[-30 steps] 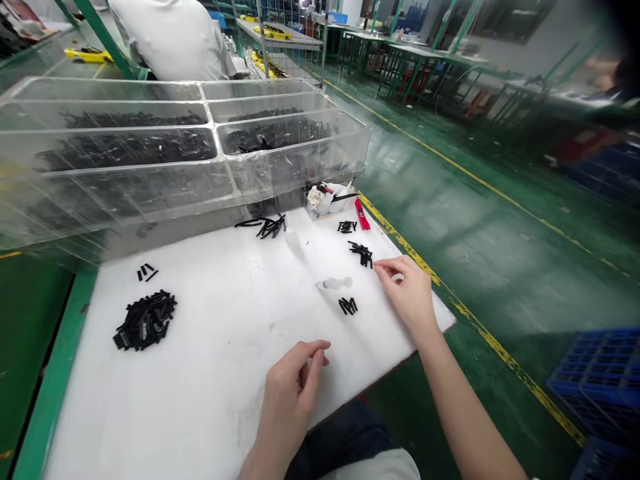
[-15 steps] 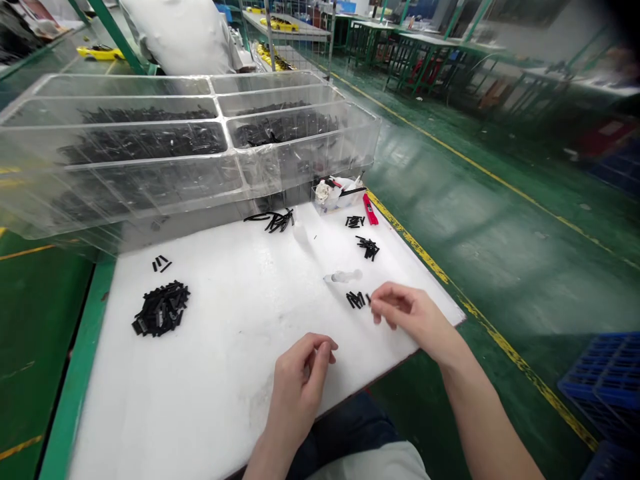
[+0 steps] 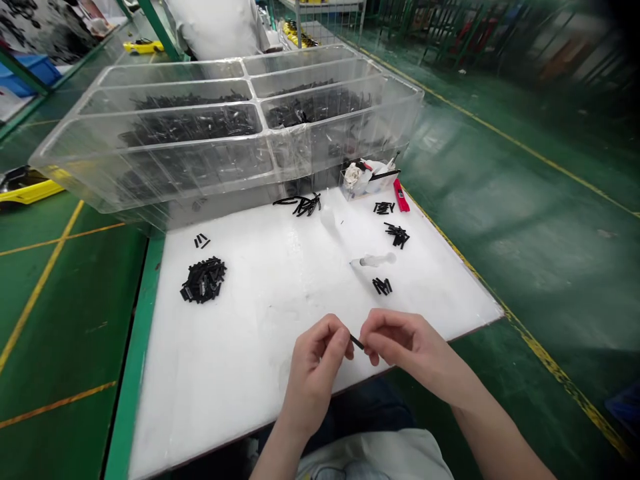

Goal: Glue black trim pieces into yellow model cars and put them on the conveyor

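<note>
one thin black strip (image 3: 357,342) | both hands (image 3: 316,363) (image 3: 407,340) pinched closed on it | smooth white tabletop (image 3: 240,360)

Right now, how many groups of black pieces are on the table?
6: large pile and small group at left, curved strips by clear bin; far group, middle group, near group at right. More may be hidden.

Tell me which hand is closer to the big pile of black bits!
Left. The left hand sits below and right of the big pile in the picture; the right hand is farther right.
</note>
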Demonstrator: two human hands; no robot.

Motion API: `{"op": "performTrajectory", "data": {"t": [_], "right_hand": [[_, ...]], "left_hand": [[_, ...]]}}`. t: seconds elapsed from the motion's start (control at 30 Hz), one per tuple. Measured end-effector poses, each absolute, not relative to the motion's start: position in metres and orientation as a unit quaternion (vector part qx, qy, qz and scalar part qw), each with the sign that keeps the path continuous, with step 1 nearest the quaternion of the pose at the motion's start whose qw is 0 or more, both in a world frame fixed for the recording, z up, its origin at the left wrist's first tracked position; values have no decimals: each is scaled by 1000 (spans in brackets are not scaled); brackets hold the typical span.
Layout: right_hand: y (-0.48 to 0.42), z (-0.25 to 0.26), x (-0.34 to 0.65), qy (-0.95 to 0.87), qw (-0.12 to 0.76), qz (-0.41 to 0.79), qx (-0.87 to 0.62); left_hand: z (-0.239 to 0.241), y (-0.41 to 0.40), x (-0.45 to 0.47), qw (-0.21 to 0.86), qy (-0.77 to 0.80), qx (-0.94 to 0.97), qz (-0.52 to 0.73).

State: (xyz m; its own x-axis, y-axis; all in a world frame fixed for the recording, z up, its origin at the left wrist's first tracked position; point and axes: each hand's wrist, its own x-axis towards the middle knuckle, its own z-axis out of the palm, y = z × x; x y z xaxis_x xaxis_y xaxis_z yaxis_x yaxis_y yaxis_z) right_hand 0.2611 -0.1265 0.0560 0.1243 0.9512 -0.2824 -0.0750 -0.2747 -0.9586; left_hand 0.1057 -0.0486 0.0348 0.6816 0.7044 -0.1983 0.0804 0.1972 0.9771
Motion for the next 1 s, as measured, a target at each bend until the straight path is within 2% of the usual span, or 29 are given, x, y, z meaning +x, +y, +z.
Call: {"op": "performTrajectory", "data": {"t": [0.17,0.5,0.6,0.7,1.0], "right_hand": [[-132,54,256,-376,500,487,-610],[-130,49,264,-343,521,476,-620],[-126,37,286,-344,516,388,-682],[-120,22,311,-342,473,276,-764],[-93,10,367,-382,362,73,-847]], "left_hand": [[35,-51,103,690,334,597,234],[36,-59,109,675,285,658,176],[33,-61,112,657,290,679,149],[26,-61,113,647,307,686,131],[8,-57,111,625,332,695,131]]}}
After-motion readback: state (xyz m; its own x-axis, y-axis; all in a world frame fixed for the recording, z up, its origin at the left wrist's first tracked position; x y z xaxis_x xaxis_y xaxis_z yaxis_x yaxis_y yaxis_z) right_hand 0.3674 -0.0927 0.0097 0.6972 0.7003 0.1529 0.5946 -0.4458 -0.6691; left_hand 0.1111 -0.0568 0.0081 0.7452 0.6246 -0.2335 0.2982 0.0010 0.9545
